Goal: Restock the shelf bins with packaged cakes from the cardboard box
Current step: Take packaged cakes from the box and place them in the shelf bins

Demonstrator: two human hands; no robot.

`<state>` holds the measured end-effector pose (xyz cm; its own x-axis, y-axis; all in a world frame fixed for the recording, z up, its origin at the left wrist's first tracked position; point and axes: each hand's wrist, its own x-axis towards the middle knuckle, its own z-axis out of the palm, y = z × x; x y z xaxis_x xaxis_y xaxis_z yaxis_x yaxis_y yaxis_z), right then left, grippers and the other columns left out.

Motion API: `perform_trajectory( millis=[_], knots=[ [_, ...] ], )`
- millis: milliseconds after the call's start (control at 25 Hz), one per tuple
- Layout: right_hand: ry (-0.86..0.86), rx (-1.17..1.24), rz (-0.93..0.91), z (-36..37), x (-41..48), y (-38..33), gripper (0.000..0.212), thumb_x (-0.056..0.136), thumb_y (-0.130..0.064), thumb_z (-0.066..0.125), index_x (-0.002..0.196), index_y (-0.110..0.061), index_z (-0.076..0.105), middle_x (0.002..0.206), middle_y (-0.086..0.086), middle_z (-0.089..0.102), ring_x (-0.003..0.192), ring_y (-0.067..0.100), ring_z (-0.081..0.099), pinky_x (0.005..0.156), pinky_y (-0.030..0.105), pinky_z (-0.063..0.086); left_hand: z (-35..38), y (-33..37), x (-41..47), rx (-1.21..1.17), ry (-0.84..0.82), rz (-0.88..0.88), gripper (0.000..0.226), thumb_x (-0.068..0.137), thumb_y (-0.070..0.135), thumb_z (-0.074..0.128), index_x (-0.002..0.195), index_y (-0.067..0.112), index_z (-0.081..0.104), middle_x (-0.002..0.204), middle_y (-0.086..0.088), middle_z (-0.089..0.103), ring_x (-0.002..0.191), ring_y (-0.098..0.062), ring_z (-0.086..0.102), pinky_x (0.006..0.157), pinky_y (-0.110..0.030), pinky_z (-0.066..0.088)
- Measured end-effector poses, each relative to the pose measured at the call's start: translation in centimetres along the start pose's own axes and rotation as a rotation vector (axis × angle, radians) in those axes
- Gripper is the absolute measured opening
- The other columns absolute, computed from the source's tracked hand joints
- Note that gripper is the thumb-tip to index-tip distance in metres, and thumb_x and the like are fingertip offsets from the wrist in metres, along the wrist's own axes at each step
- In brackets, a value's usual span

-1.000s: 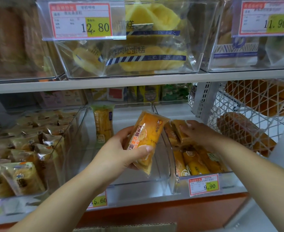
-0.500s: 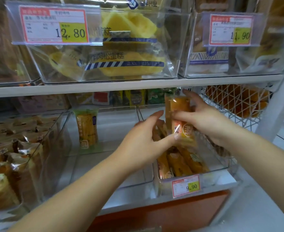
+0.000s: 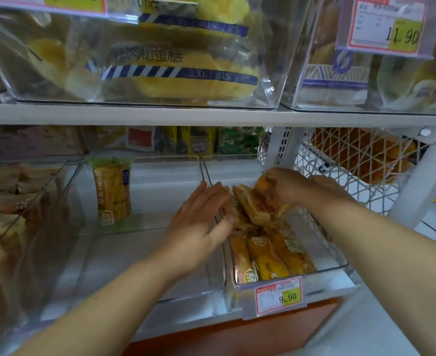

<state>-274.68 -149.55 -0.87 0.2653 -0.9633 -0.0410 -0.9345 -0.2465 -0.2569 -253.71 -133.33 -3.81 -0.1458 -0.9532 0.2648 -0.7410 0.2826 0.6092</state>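
Cake [image 3: 252, 204], raised a moment ago, is now going down into the bin [image 3: 336, 267], at three o'clock from the left hand [image 3: 199, 222]. Right hand [image 3: 286, 186] is gripping it; left, fingers straight, is steadying the stack. Placement is nearing completion.

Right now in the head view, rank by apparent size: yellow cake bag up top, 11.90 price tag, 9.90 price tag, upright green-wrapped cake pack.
1. yellow cake bag
2. 11.90 price tag, cropped at top
3. upright green-wrapped cake pack and 9.90 price tag: too alike to rank; the tag sits nearer the camera.
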Motion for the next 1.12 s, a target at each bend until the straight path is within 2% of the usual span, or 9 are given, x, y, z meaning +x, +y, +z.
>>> perform_trajectory(
  millis=[120,200,320,440,640,760,880,1000,1120],
  knots=[
    [0.157,-0.129,-0.110,0.3,-1.1,-0.3,0.039,0.094,-0.014,0.054,0.133,-0.011,0.053,0.139,0.016,0.044,0.134,0.035,0.036,0.103,0.036,0.036,0.2,0.0,0.0,-0.027,0.009,0.008,0.077,0.079,0.071,0.019,0.148,0.041,0.030,0.159,0.024,0.012,0.144,0.007,-0.009,0.114,-0.022,0.002],
    [0.180,-0.248,-0.219,0.7,-2.8,-1.0,0.036,0.100,-0.028,0.045,0.129,-0.013,0.059,0.143,0.013,0.043,0.141,0.035,0.027,0.112,0.037,0.024,0.3,0.1,0.0,-0.020,0.000,0.004,0.068,0.086,0.064,0.025,0.149,0.040,0.030,0.159,0.024,0.012,0.144,0.008,-0.010,0.114,-0.020,0.001],
    [-0.057,-0.333,-0.214,2.4,-4.8,-2.0,0.068,0.096,-0.060,0.008,0.138,-0.026,0.050,0.154,0.009,0.031,0.146,0.034,0.012,0.119,0.051,0.010,0.4,0.1,0.1,-0.024,-0.003,-0.001,0.067,0.086,0.063,0.025,0.148,0.039,0.030,0.159,0.024,0.012,0.142,0.010,-0.011,0.113,-0.018,0.000],
    [-0.206,-0.230,-0.204,4.0,-5.0,-2.9,0.049,0.101,-0.054,0.016,0.149,-0.045,0.021,0.163,-0.005,-0.003,0.149,0.026,-0.009,0.118,0.053,-0.007,0.5,0.0,0.0,-0.042,0.006,-0.002,0.077,0.077,0.070,0.017,0.147,0.041,0.031,0.158,0.024,0.012,0.141,0.011,-0.012,0.112,-0.017,-0.001],
    [-0.131,0.502,-0.036,-2.5,-5.6,-2.1,0.046,0.103,-0.044,0.034,0.149,-0.040,0.029,0.158,-0.003,0.026,0.144,0.023,0.027,0.113,0.037,0.022,0.5,-0.1,0.1,-0.061,0.001,-0.015,0.078,0.076,0.071,0.017,0.146,0.039,0.034,0.159,0.023,0.013,0.142,0.009,-0.011,0.112,-0.018,0.000],
    [-0.123,0.127,0.024,-3.9,-4.7,-1.3,0.047,0.102,-0.022,0.043,0.148,-0.027,0.036,0.152,0.004,0.037,0.135,0.024,0.040,0.098,0.027,0.036,0.7,-0.1,0.0,-0.086,0.014,-0.015,0.077,0.077,0.071,0.017,0.145,0.039,0.036,0.158,0.024,0.014,0.140,0.013,-0.012,0.110,-0.014,0.000],
    [-0.110,-0.159,-0.010,-0.5,-3.3,-1.4,0.041,0.094,-0.010,0.049,0.134,-0.021,0.052,0.127,0.006,0.057,0.114,0.027,0.056,0.076,0.026,0.041,0.7,-0.2,-0.1,-0.100,0.024,-0.008,0.075,0.077,0.070,0.018,0.143,0.039,0.038,0.153,0.027,0.017,0.138,0.015,-0.013,0.103,-0.004,-0.004],
    [0.010,-0.204,-0.050,1.8,-2.1,-0.9,0.010,0.092,-0.015,0.050,0.096,-0.020,0.058,0.096,0.006,0.060,0.096,0.029,0.061,0.070,0.031,0.045,0.7,-0.3,0.0,-0.110,0.028,-0.005,0.074,0.078,0.070,0.019,0.142,0.038,0.039,0.148,0.029,0.018,0.138,0.014,-0.012,0.108,-0.010,-0.001],
    [0.086,0.066,0.009,1.4,-2.5,-1.0,0.026,0.088,-0.010,0.059,0.111,-0.020,0.063,0.110,0.002,0.061,0.107,0.026,0.058,0.086,0.032,0.048,0.9,-0.4,0.0,-0.126,0.036,0.003,0.073,0.078,0.068,0.020,0.140,0.037,0.041,0.145,0.029,0.020,0.140,0.011,-0.009,0.113,-0.019,0.004]
  ],
)
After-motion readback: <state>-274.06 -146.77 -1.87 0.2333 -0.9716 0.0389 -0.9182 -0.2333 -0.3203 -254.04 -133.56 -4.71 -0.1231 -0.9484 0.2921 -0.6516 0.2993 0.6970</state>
